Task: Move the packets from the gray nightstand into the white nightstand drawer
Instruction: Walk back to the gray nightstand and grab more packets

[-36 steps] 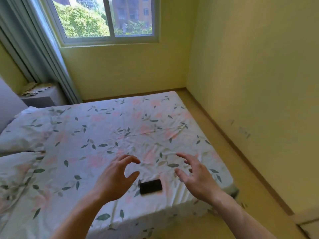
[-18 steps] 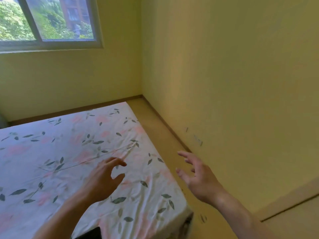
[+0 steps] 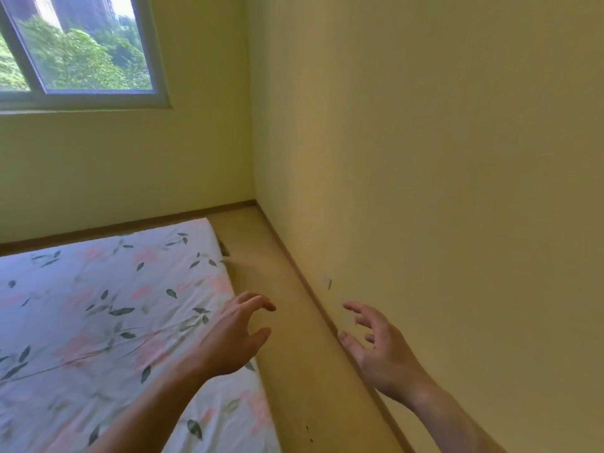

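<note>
Over the bed's right edge, the left hand (image 3: 233,335) hangs with its fingers (image 3: 258,300) loosely curled and its thumb apart from them, holding nothing. Its forearm crosses the lower part of the bed (image 3: 98,322), which fills the lower left of the view under a white sheet printed with pink blooms and dark green leaves. The sheet shows a few long creases.

To the right, the right hand (image 3: 380,349) floats above the strip of tan floor (image 3: 294,371) between bed and wall, fingers spread and slightly bent, palm turned toward the left hand, also holding nothing. The 2 hands are near each other but not touching, and neither touches the bed or the wall.

A yellow wall (image 3: 425,191) takes up the whole right side and meets a second yellow wall at a corner; a brown baseboard (image 3: 294,259) runs along the foot of both. A small scuff marks the right wall just above the right hand. At upper left a window (image 3: 78,57) with a pale frame looks out on green trees and a building.

Neither nightstand nor any packet is in view, so their places cannot be told.
</note>
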